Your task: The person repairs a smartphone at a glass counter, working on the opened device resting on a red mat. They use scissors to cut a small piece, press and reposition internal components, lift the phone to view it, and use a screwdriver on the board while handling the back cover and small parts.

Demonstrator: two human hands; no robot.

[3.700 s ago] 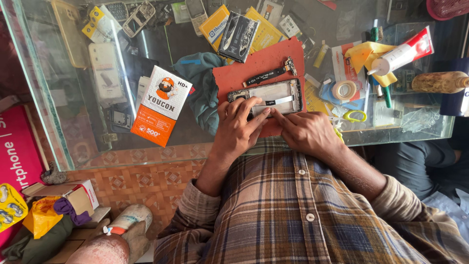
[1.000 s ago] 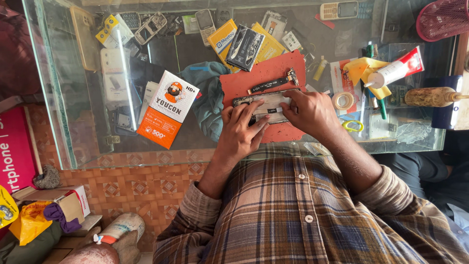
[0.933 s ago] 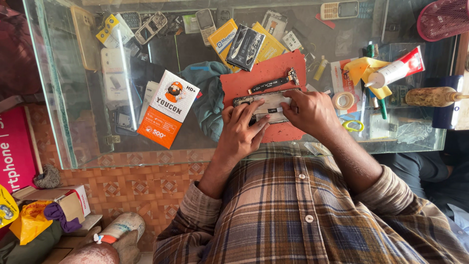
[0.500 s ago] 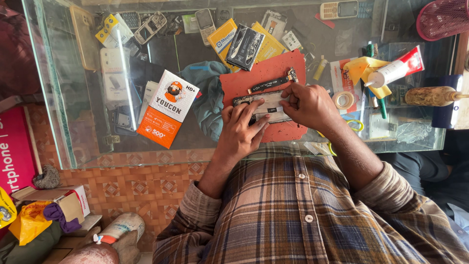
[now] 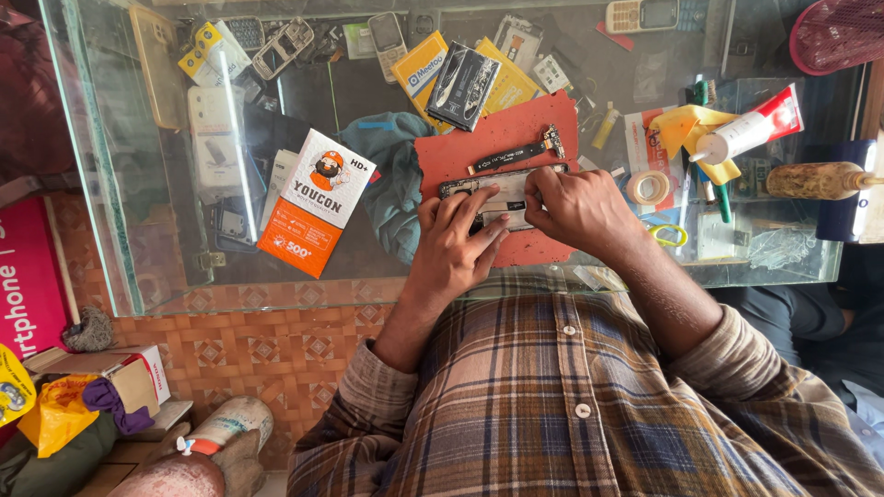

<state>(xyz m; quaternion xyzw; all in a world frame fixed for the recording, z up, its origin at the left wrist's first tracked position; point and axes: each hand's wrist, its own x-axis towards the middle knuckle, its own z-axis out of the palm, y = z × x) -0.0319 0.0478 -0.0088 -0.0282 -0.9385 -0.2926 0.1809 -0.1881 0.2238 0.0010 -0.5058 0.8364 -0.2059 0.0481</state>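
On red mat [image 5: 497, 152], both hands (left [image 5: 456, 244], right [image 5: 575, 207]) grip opened phone [image 5: 493, 189].

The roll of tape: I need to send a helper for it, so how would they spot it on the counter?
On the glass counter, look just past the red work mat, beside the right hand. The small cream roll of tape lies flat there, the only ring-shaped thing with an open centre.

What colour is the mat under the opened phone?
Red; the mat shows best in the head view.

Red rubber work mat [image 5: 534, 138], teal crumpled cloth [image 5: 391, 170], orange-and-white cardboard box [image 5: 313, 202], brown-blue plaid shirt [image 5: 571, 405], orange patterned floor tiles [image 5: 249, 340].
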